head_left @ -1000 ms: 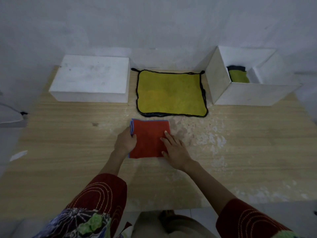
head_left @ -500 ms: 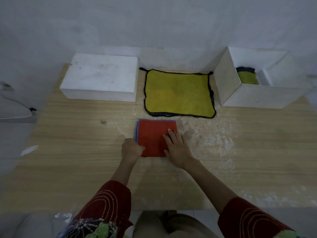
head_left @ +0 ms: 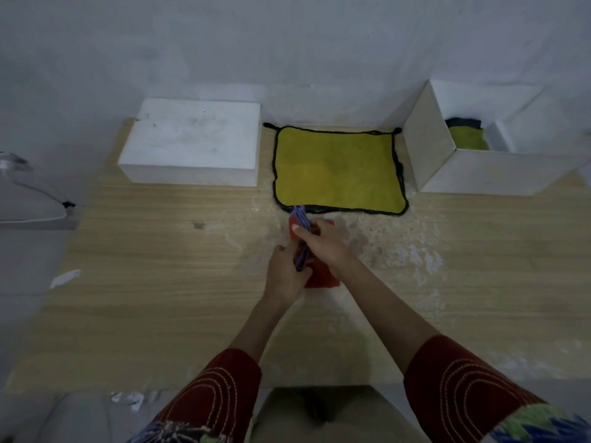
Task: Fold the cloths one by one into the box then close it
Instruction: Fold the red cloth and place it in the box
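Note:
A folded red cloth (head_left: 321, 278) with a blue edge is lifted off the wooden table (head_left: 160, 282), held on edge between both hands. My left hand (head_left: 284, 276) grips its near end and my right hand (head_left: 323, 244) grips its upper part, thumb on the left face. Behind them a yellow cloth (head_left: 339, 167) with a black border lies flat. The open white box (head_left: 479, 171) stands at the back right with a folded yellow cloth (head_left: 468, 139) inside.
A white box lid (head_left: 195, 139) lies upside-down at the back left against the wall. White scuffed patches mark the table right of the hands. A thin cable (head_left: 48, 193) runs off the table's left side.
The red cloth lay flat under both hands before; now both hands have gathered it and raised it on edge. The view has shifted slightly right.

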